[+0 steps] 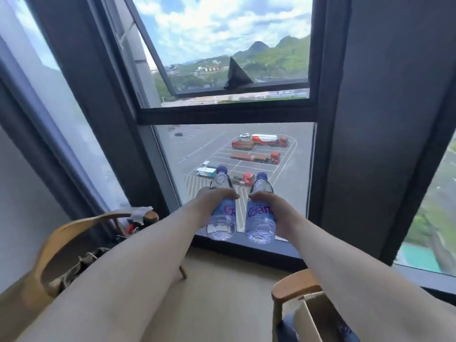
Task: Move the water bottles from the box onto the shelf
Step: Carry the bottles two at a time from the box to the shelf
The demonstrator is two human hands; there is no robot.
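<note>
Both arms reach forward from the bottom of the frame toward a tall window (232, 156), and each hand carries one water bottle. The left hand (212, 201) sits just left of centre with its fingers wrapped tight around the upper body of the left bottle (222, 213), thumb side curled over the front just below the shoulder. The right hand (271, 206) is just right of centre, its fingers clamped the same way around the right bottle (260, 215). The two bottles are clear plastic with blue caps and labels with pink lettering; they stand nearly upright, close side by side but with a narrow gap between them, caps tilted slightly away toward the glass. Their bases hang just above the dark window sill (246, 245) at the foot of the pane; whether they touch it cannot be told. In the lower right corner of the frame an open cardboard box (313, 319) rests on a wooden stool (293, 285), and a blurred bluish shape shows in the corner beside it. At the lower left a wooden chair (64, 233) holds a heap of cloth and small items. Through the lower pane a parking lot with trucks shows far below, and green hills under a cloudy sky fill the upper pane.
</note>
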